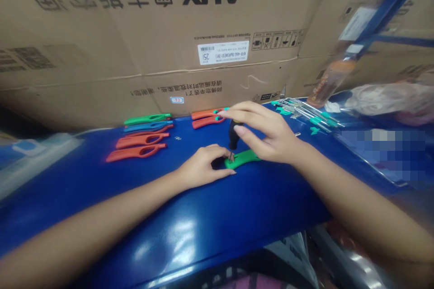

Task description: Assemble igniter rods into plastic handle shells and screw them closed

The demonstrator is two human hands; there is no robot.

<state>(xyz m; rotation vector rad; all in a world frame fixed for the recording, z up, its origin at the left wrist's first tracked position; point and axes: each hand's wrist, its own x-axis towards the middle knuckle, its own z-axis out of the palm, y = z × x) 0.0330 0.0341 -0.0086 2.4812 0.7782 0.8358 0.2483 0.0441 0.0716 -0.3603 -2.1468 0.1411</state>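
Note:
A green plastic handle [247,158] lies flat on the blue table. My left hand [203,167] grips its left end between thumb and fingers. My right hand [274,133] is closed around a small black screwdriver [233,134], held upright with its shaft pointing down. The screwdriver's tip meets the left end of the handle, close to my left fingertips. Whether a screw sits under the tip, I cannot make out. Tiny screws [177,138] lie on the table beyond my left hand.
Left of centre lie a green handle [147,118], a blue handle [148,127] and red handles [135,152]. Two orange-red handles [206,122] rest behind the screwdriver. Metal rods with green ends [308,115], a drink bottle [332,82] and a plastic bag [376,99] are at right. A large cardboard box [135,45] borders the back.

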